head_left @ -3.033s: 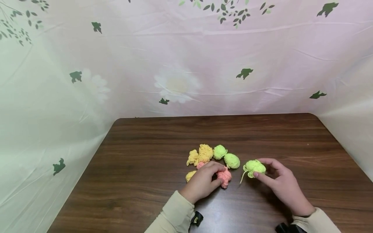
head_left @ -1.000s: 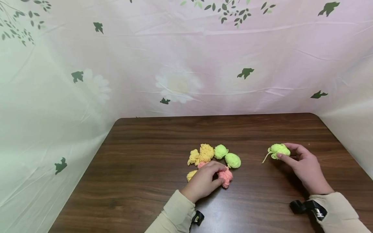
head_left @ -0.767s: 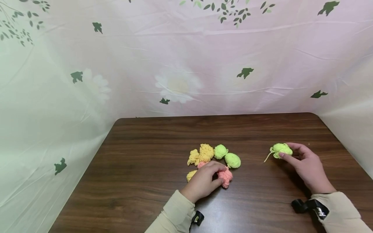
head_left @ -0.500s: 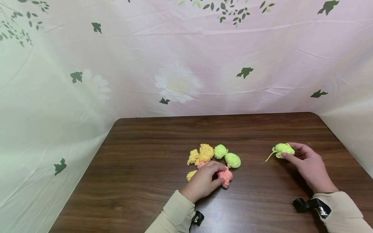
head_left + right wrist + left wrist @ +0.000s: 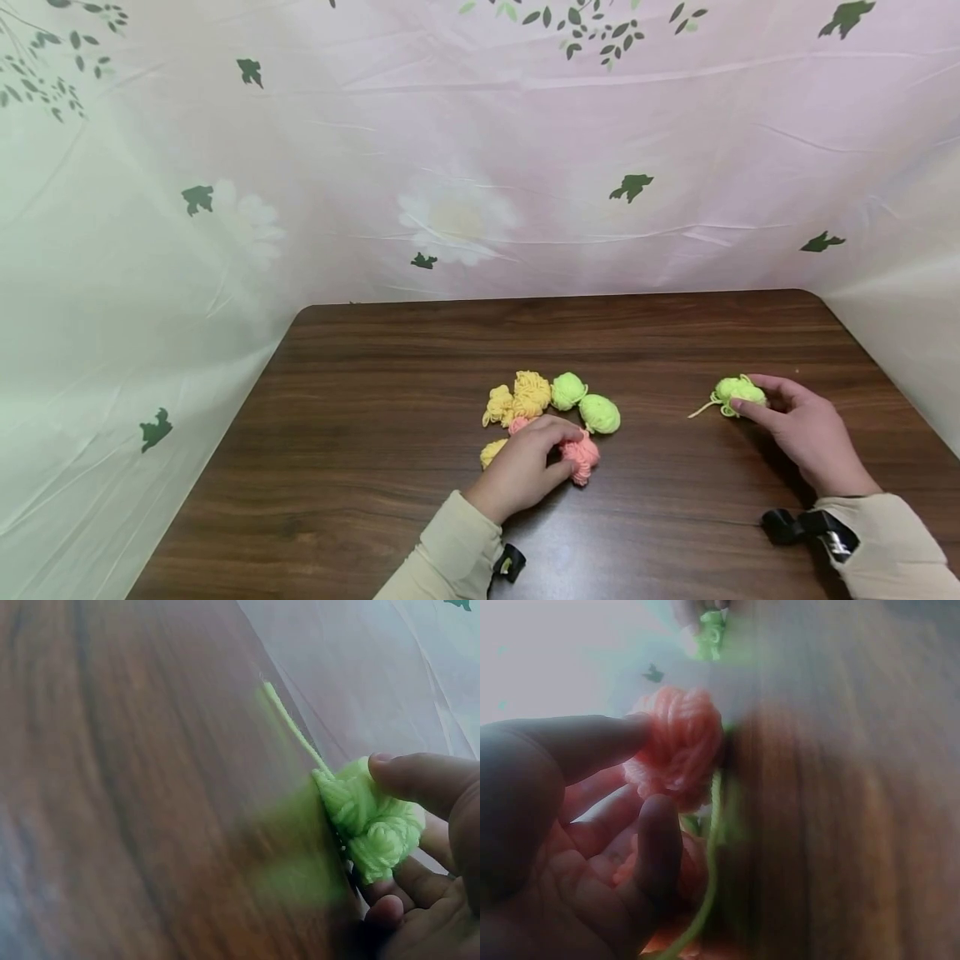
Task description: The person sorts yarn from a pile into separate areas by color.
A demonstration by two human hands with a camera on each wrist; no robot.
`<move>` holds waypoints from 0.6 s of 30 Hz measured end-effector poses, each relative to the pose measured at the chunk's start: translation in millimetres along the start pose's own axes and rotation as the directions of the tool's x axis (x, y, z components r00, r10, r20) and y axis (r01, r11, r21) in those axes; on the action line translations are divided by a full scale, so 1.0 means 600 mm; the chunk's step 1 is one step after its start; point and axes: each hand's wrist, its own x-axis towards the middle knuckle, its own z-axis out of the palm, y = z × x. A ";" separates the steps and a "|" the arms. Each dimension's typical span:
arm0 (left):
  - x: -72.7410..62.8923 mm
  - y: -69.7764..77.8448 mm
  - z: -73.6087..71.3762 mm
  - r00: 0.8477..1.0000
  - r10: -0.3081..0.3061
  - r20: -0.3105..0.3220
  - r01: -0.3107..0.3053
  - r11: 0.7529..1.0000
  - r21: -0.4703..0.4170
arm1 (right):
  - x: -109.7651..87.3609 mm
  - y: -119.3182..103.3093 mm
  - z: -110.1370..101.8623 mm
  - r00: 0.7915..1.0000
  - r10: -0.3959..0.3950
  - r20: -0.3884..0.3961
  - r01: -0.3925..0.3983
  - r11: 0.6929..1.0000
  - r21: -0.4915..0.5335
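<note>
At the right of the head view, my right hand [image 5: 806, 429] pinches a lime-green yarn ball [image 5: 738, 393] between thumb and fingers. A loose tail of yarn trails from it to the left; the right wrist view shows the ball [image 5: 371, 817] at the tabletop. Near the middle, my left hand [image 5: 528, 467] holds a pink yarn ball [image 5: 580, 457] between thumb and fingertips. Part of a second pink ball [image 5: 519, 425] and a yellow one [image 5: 492, 452] peek out from behind that hand. In the left wrist view the held pink ball [image 5: 679, 742] has a green strand beside it.
Two yellow yarn bundles [image 5: 531, 393] and two light-green balls [image 5: 598, 413] lie just beyond my left hand. They rest on a dark wooden table [image 5: 375, 467]. A patterned cloth [image 5: 450, 150] hangs behind the table and along its sides.
My right hand has carried the lime-green yarn ball rightward and away from the cluster, then slightly lower in the last half second. My left hand stays on the pink ball.
</note>
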 end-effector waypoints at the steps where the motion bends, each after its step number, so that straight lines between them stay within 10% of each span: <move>1: 0.000 0.001 0.000 1.000 0.002 -0.001 -0.002 1.000 0.002 | 0.000 0.001 -0.001 1.000 -0.004 0.004 0.004 1.000 -0.008; 18: -0.002 0.004 -0.003 1.000 0.021 -0.009 -0.021 1.000 0.008 | -0.009 0.001 -0.001 0.990 0.046 -0.130 -0.009 0.961 0.275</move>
